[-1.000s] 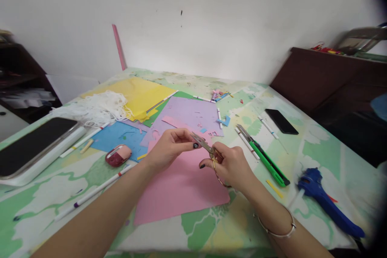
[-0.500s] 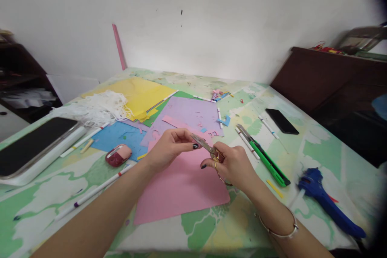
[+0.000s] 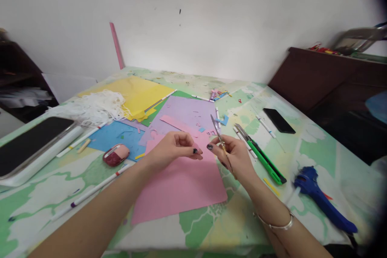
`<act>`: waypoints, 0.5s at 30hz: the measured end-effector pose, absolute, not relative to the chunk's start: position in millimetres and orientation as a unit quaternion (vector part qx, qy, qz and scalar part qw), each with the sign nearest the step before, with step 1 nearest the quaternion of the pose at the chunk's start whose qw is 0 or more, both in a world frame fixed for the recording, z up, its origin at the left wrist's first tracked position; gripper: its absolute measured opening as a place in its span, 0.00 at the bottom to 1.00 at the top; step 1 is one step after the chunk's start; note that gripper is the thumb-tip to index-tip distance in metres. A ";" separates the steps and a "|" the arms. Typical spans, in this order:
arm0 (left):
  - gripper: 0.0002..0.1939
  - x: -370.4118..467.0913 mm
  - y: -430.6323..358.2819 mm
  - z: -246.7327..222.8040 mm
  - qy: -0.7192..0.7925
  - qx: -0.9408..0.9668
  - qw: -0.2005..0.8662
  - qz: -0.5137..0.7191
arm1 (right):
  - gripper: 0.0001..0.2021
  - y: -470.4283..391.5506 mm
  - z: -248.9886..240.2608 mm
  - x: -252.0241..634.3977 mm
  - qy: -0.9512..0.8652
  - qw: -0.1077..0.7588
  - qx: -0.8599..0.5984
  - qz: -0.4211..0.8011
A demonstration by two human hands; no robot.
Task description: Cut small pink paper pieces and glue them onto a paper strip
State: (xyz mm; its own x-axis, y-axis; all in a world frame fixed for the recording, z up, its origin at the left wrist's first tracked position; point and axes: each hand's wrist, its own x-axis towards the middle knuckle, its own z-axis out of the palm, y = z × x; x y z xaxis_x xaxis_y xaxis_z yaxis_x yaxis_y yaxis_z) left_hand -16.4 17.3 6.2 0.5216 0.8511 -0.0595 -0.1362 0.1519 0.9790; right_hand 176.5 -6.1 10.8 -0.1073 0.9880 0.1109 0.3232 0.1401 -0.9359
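My left hand (image 3: pixel 173 149) is closed in a pinch over the pink sheet (image 3: pixel 178 193). Between its thumb and fingertips sits a small pink piece (image 3: pixel 196 147), partly hidden; its exact shape is hard to make out. My right hand (image 3: pixel 234 153) grips a pair of scissors (image 3: pixel 218 131), blades together and pointing up and away, the gold handles lying along the palm. The two hands are a short gap apart. Behind them a pink strip (image 3: pixel 178 124) and tiny scraps lie on the purple sheet (image 3: pixel 190 107).
A green box cutter (image 3: pixel 266 161), a blue glue gun (image 3: pixel 322 199) and a black phone (image 3: pixel 278 120) lie to the right. At left are a red and pink case (image 3: pixel 116 155), a blue sheet (image 3: pixel 113 135), white cords (image 3: pixel 93 107), a marker (image 3: pixel 96 185) and a larger dark-screened device (image 3: pixel 33 143).
The scissors have swung away from the piece in my left hand and now point upward, blades together. My right hand has turned and moved slightly to the right.
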 end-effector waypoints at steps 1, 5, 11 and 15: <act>0.05 -15.7 16.8 5.6 0.331 0.546 0.688 0.346 | 0.12 -6.3 8.9 173.9 -0.610 0.420 -0.507 0.441; 0.07 -12.6 14.3 4.6 0.327 0.562 0.698 0.298 | 0.09 -7.7 2.9 165.0 -0.615 0.398 -0.476 0.486; 0.08 -9.7 13.7 2.2 0.327 0.571 0.689 0.303 | 0.06 -7.5 1.9 162.9 -0.598 0.409 -0.458 0.515; 0.07 -8.0 14.9 -0.2 0.339 0.560 0.652 0.382 | 0.08 -6.3 -3.5 161.5 -0.551 0.446 -0.463 0.532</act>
State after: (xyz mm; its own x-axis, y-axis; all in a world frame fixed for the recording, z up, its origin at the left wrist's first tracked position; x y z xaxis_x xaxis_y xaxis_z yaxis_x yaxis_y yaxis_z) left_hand -8.0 14.9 -0.2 0.4779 0.8783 -0.0149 -0.1186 0.0813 0.9896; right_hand 161.5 -6.3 -3.5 -0.1733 0.9849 -0.0009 0.0362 0.0054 -0.9993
